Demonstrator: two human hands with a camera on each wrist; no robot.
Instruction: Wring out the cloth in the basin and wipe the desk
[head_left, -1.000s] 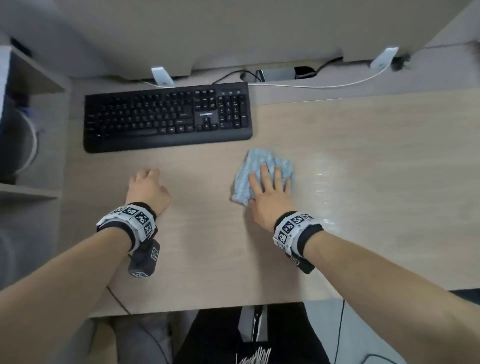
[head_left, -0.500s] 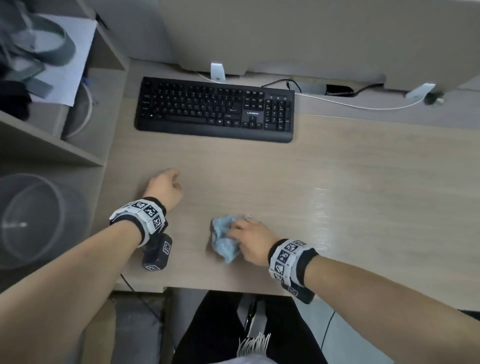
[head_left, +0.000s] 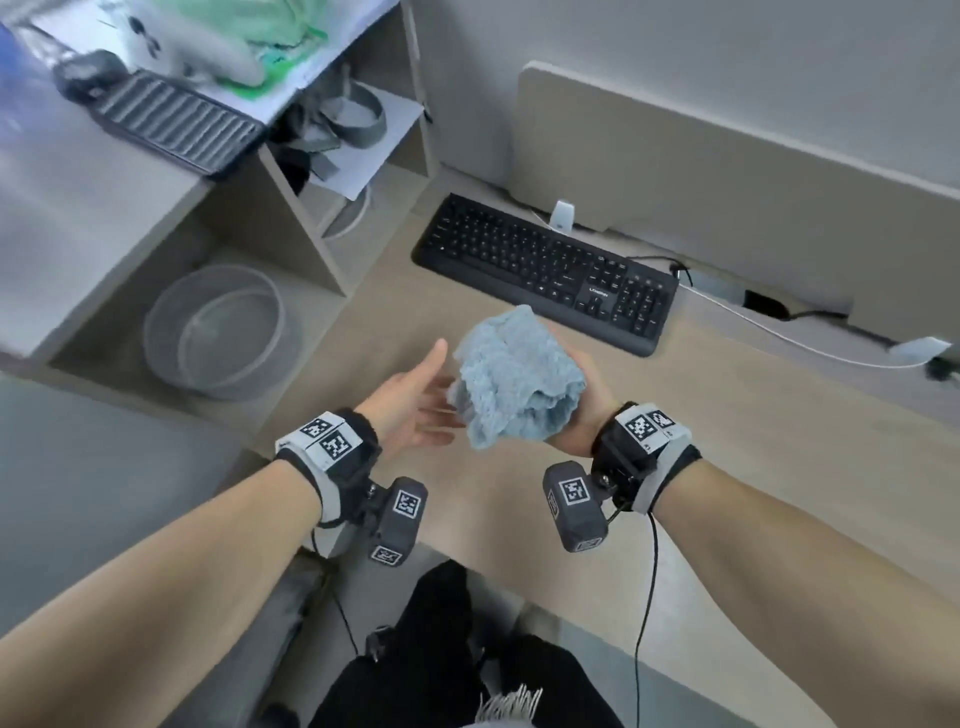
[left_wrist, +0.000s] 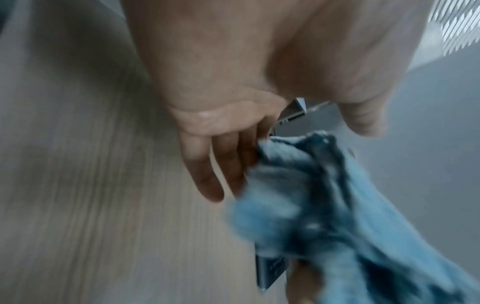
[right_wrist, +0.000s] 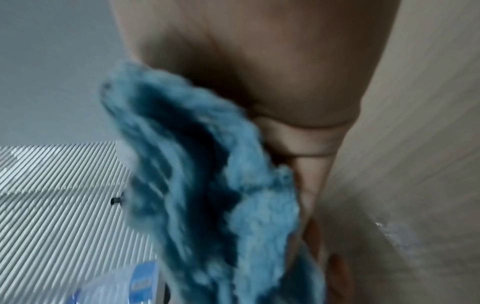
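The light blue cloth is bunched up and held above the wooden desk, in front of the keyboard. My right hand holds it from below and behind, its fingers mostly hidden by the folds. My left hand is open, palm turned toward the cloth, fingertips touching its left side. The left wrist view shows straight fingers beside the cloth. In the right wrist view the cloth lies against the palm. The clear basin stands in the low shelf compartment at left.
A black keyboard lies at the back of the desk before a partition panel, with a white cable to its right. A shelf unit with grey straps and papers stands left. A wet streak shines on the desk.
My right hand bunched the cloth at the desk's front edge, then lifted it off the desk. My left hand left the desk and came up beside it. The head view swung left toward the shelves.
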